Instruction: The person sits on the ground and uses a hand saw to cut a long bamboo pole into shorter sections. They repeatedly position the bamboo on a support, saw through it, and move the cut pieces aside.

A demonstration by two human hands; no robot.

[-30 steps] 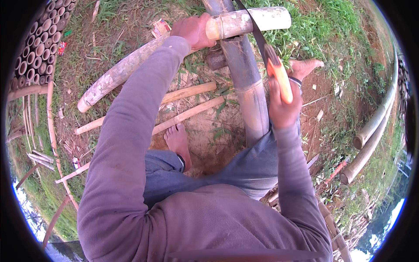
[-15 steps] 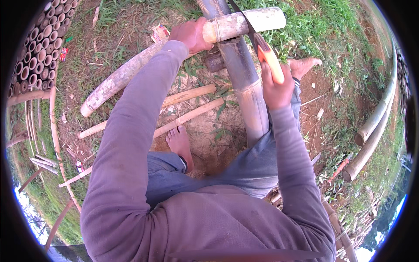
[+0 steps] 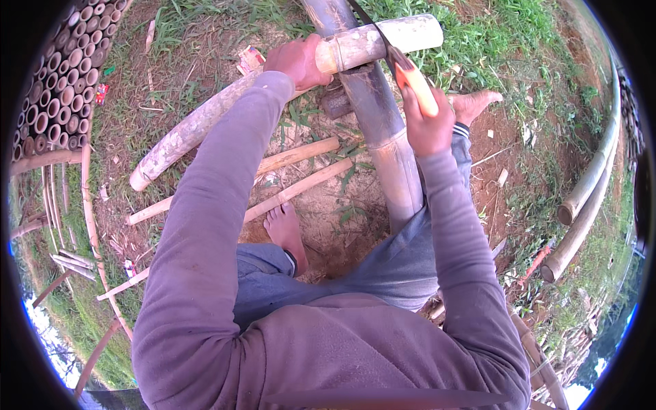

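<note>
A pale, mottled bamboo pole (image 3: pixel 198 130) lies slantwise across a thicker grey bamboo pole (image 3: pixel 372 102). Its far right end is whitish and bare of skin. Around its middle, close to a node, my left hand (image 3: pixel 294 61) is closed. My right hand (image 3: pixel 430 121) grips the orange-tan handle of a long, dark-bladed knife (image 3: pixel 396 60). The narrow blade crosses the pole to the right of my left hand and touches or nearly touches it; its tip runs out at the top edge. The blade's cutting edge cannot be made out.
Two split bamboo strips (image 3: pixel 301 181) lie on the dusty ground beside my bare left foot (image 3: pixel 283 232). A short log piece (image 3: pixel 335 102) sits under the crossing poles. Cut bamboo ends (image 3: pixel 61 89) are stacked at far left. Two long poles (image 3: pixel 581 219) lie at right.
My right hand and the knife have shifted slightly left and up, so the blade crosses the pole nearer my left hand. My left hand keeps its hold. The view has moved a little.
</note>
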